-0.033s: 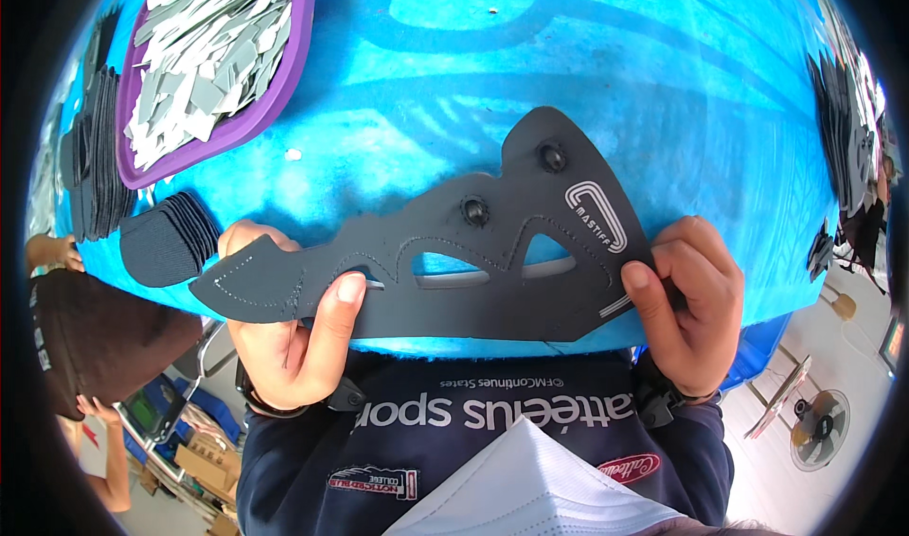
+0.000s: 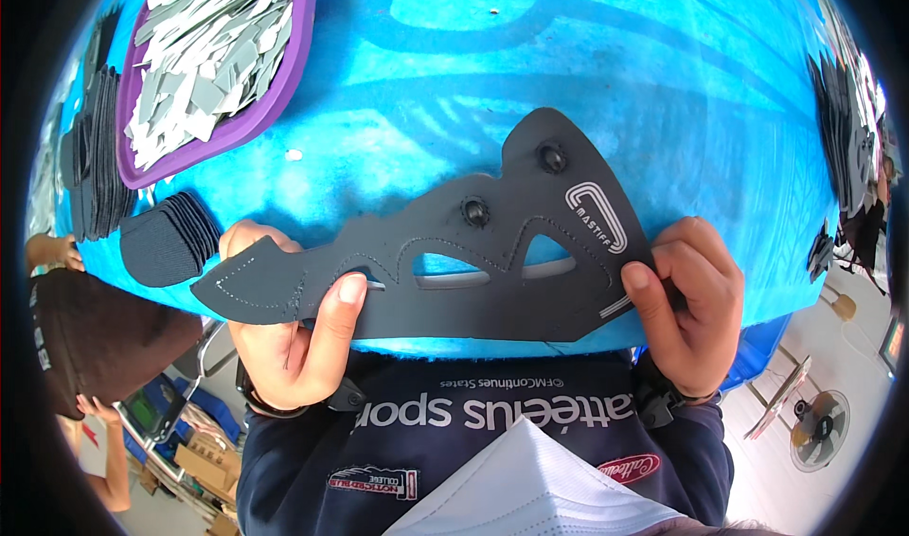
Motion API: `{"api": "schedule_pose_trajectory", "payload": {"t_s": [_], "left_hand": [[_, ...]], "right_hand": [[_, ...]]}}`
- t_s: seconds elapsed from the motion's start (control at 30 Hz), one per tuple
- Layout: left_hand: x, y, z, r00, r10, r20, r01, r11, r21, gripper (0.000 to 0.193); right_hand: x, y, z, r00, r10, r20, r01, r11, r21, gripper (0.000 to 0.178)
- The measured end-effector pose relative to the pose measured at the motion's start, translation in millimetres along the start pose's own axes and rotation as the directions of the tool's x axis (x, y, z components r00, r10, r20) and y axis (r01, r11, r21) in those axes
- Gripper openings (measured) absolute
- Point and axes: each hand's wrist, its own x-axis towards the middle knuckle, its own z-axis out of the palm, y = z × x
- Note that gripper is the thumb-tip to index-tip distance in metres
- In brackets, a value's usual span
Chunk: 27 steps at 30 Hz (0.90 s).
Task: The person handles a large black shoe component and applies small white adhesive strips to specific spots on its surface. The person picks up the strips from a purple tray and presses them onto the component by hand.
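A flat black panel (image 2: pixel 454 313) with a wavy upper edge is stretched between my two hands over the near edge of the blue table. It bears lines of stitching, cut-out windows, two round black studs and a pale printed mark at its right side. My left hand (image 2: pixel 312 347) grips the narrower left part, thumb on top and fingers behind. At the right edge, my right hand (image 2: pixel 696 304) pinches the panel between thumb and fingers. A loose thread hangs near my left fingers. The parts of the fingers behind the panel are hidden.
A purple tray (image 2: pixel 295 72) of grey and white strips stands at the far left. Near it lie a stack of rounded black pieces (image 2: pixel 170 238) and a taller black stack (image 2: pixel 97 167). More black pieces (image 2: pixel 838 129) line the right edge. Another person's hand (image 2: pixel 54 252) shows at left.
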Motion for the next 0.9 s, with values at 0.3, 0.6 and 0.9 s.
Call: {"api": "schedule_pose_trajectory", "payload": {"t_s": [0.3, 0.6, 0.9], "left_hand": [[-0.6, -3.8, -0.4, 0.999, 0.041, 0.024, -0.042, 0.996, 0.076, 0.014], [5.2, 1.7, 0.8, 0.997, 0.058, 0.046, -0.064, 0.988, 0.138, 0.013], [1.0, 3.6, 1.6, 0.998, 0.06, -0.018, -0.058, 0.99, 0.13, 0.017]], "right_hand": [[-1.1, -2.3, 3.1, 0.999, 0.034, -0.019, -0.034, 0.999, 0.006, 0.021], [-1.2, -2.3, 4.9, 0.999, 0.015, -0.044, -0.017, 0.999, -0.05, 0.021], [-6.9, 1.2, 6.1, 0.977, -0.168, -0.132, 0.16, 0.985, -0.069, 0.022]]}}
